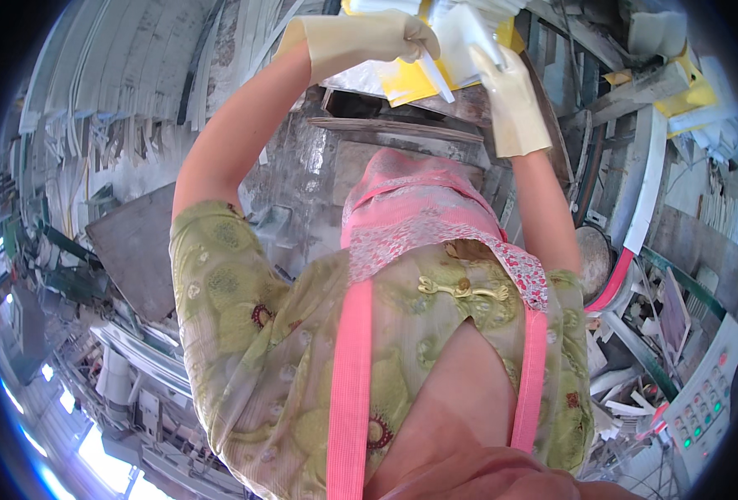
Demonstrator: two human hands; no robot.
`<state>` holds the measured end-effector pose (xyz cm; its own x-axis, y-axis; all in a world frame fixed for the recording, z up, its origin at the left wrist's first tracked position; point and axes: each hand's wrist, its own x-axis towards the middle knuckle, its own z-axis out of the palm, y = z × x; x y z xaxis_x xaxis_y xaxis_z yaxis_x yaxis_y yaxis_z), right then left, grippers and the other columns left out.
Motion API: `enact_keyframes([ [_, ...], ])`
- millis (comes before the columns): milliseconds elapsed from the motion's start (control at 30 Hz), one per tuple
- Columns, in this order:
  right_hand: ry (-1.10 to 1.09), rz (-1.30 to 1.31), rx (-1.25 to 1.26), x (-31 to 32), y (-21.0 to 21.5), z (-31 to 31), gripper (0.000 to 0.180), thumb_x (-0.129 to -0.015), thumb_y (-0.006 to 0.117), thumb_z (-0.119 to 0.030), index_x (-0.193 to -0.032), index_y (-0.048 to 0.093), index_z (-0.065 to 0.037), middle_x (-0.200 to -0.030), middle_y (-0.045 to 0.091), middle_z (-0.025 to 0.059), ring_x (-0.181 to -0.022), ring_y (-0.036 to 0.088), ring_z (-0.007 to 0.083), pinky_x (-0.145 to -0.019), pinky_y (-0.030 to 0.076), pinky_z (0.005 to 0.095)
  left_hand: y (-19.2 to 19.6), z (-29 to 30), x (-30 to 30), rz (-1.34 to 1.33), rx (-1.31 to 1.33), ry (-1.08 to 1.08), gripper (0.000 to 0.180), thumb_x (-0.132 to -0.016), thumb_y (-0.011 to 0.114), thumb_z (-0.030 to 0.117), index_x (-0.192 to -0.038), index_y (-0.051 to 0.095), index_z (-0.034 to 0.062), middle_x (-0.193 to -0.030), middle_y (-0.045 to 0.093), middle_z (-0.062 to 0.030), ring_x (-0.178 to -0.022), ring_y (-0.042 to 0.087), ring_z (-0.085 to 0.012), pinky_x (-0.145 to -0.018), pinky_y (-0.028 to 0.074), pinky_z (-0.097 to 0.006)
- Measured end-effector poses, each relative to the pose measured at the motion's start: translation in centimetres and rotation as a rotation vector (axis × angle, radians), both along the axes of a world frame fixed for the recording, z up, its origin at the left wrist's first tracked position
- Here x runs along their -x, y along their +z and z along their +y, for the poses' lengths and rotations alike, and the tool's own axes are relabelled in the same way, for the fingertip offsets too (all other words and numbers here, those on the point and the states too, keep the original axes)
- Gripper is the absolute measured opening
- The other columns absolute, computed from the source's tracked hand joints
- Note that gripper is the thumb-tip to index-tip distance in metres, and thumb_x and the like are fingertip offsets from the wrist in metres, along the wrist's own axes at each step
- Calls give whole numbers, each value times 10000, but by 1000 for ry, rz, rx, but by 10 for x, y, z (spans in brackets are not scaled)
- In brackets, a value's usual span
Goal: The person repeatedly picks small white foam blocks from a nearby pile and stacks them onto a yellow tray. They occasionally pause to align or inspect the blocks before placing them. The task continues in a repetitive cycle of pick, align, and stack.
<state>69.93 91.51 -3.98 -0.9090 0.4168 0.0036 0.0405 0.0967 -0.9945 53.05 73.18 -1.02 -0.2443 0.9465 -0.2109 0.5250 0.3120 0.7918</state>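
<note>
My left hand (411, 38), in a cream rubber glove, is closed around a narrow white strip (437, 77) that slants down toward me. My right hand (504, 79), gloved the same way, is at the right with its fingers against a white flat piece (474, 32). The thumb and fingertips seem to pinch that piece's lower end. Under and between both hands lies a yellow sheet (411, 86), partly covered by white material. Its far part is cut off by the top of the picture.
Long pale strips (111, 67) are stacked at the far left. A wooden board edge (394, 127) lies just in front of me. Toward the right stand a round bucket-like container (594, 254) and a control panel (702, 404) with lit buttons. More yellow sheeting (692, 93) shows at the far right.
</note>
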Motion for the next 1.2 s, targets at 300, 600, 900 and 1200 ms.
enact_keyframes([
  [300, 17, 26, -239, 4, -25, -15, 400, -982, 646, -366, -1125, 688, 6, -833, 688, 78, -743, 613, 164, -712, 498, 330, -9, 13, -25, -205, -188, 524, 498, -879, 580, 140, -1364, 580, 27, -1174, 655, -96, -1090, 602, -196, -959, 470, -314],
  [600, 264, -171, -409, -10, -31, -20, 718, -899, 719, -482, -1453, 491, -87, -1282, 672, 182, -1088, 686, 334, -925, 538, 407, 9, 29, -106, -310, -139, 835, 693, -932, 676, 472, -1421, 516, 8, -1329, 610, -170, -1264, 584, -242, -979, 501, -349],
  [900, -10, 19, -673, -126, -31, 83, 443, -967, 628, -371, -1318, 651, -102, -1234, 676, 173, -1211, 599, 368, -1020, 485, 439, -27, 53, -100, -344, -201, 990, 442, -879, 726, 252, -1208, 630, -26, -1122, 698, -136, -978, 722, -204, -739, 624, -355],
  [1200, -583, -640, -1062, -465, -15, 280, 641, -884, 692, -170, -1480, 486, -55, -1508, 512, 170, -1395, 475, 332, -1162, 379, 418, -36, 53, -93, -17, -66, 988, 498, -960, 601, 234, -1324, 506, -92, -1205, 626, -205, -1067, 674, -295, -808, 636, -379],
])
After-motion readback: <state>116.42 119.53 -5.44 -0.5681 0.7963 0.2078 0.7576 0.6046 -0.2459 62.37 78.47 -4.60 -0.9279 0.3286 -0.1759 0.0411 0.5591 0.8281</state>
